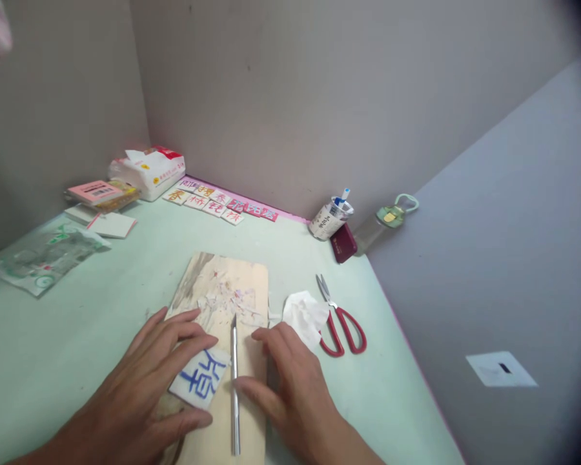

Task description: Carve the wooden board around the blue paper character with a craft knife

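Note:
A small white tile (201, 378) with a blue hand-drawn character lies over the wooden board (252, 274). My left hand (159, 368) spans it, index finger at its upper edge and thumb at its lower edge. A silver craft knife (235, 394) rests lengthwise on the board, blade pointing away from me. Beside it is my right hand (293, 374), fingers apart, with the thumb tip at the knife's handle. Pale shavings (230, 300) are scattered over the board's far half.
Right of the board lie a crumpled tissue (304, 316) and red-handled scissors (341, 323). Character tiles (215, 205) line the back edge near a tissue pack (150, 171). A pen cup (330, 218), a dark red booklet (343, 243) and a bottle (375, 232) stand by the wall. A plastic packet (48, 255) lies left.

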The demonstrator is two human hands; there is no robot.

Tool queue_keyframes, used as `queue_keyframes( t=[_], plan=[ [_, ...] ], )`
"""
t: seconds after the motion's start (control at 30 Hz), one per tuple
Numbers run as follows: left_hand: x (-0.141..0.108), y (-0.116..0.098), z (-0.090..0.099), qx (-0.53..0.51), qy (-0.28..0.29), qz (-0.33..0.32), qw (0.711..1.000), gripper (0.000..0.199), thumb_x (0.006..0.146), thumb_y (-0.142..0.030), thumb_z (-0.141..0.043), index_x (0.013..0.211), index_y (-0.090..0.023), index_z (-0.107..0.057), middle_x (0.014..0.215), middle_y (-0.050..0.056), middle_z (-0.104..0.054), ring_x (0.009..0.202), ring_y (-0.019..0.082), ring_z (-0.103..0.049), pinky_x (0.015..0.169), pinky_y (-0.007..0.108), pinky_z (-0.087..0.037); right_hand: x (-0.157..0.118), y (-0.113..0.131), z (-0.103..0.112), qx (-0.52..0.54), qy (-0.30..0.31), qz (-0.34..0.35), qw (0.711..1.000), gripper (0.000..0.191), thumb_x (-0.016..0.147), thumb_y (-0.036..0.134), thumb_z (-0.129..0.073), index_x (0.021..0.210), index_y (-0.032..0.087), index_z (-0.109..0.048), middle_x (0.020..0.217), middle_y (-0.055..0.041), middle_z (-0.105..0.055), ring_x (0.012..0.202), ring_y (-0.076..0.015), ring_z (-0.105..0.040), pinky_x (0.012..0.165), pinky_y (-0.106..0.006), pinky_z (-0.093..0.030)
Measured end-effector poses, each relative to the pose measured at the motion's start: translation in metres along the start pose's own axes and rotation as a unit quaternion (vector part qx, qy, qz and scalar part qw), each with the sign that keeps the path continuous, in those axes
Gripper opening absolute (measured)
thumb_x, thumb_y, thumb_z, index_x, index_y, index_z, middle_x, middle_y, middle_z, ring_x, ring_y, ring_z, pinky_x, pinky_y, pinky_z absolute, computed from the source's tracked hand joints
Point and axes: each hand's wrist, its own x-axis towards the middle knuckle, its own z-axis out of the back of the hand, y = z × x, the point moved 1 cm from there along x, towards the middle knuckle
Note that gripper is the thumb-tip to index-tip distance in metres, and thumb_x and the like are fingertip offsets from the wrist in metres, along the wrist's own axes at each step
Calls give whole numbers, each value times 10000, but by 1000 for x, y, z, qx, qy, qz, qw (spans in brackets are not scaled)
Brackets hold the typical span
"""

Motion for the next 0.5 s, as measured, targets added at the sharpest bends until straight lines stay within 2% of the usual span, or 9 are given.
queue_keyframes(
  t=[0.07,0.13,0.27,0.37,0.5],
  plan=[
    [1,-1,2,4,-3,-8,1000,597,1007,-568,-747,1525,-330,-571,1486,33,-674,1550,311,-528,1422,517,-151,2,7,1,-1,6,23,1000,464,897,310,-960,1222,219,-642,1005,-52,-703,849,-260,-709,721,-356,-596],
    [3,-2,6,7,-4,-17,1000,564,1028,-519,-723,1533,-323,-568,1497,33,-672,1556,302,-521,1416,516,-178,3,14,1,-12,31,42,999,443,886,256,-957,1199,216,-646,1019,-61,-707,861,-273,-716,728,-375,-608],
    [7,-9,12,11,2,-11,1000,538,1007,-440,-706,1519,-325,-586,1473,23,-690,1515,303,-563,1397,522,-240,1,17,-2,3,80,27,996,352,946,44,-707,1245,213,-629,1033,-62,-701,863,-245,-719,728,-351,-603],
    [9,-16,14,9,-5,6,1000,506,988,-399,-676,1485,-339,-602,1459,3,-700,1503,289,-572,1405,499,-212,-3,9,-2,-13,58,12,998,414,913,18,-553,1271,215,-617,1010,-64,-683,764,-224,-688,654,-332,-570],
    [9,-22,14,7,-10,12,1000,489,1020,-343,-588,1509,-335,-580,1484,-5,-696,1533,265,-544,1415,478,-175,-8,-1,5,-2,33,-10,999,324,901,59,-498,1138,218,-651,962,-63,-659,734,-217,-669,619,-314,-544]
  ],
)
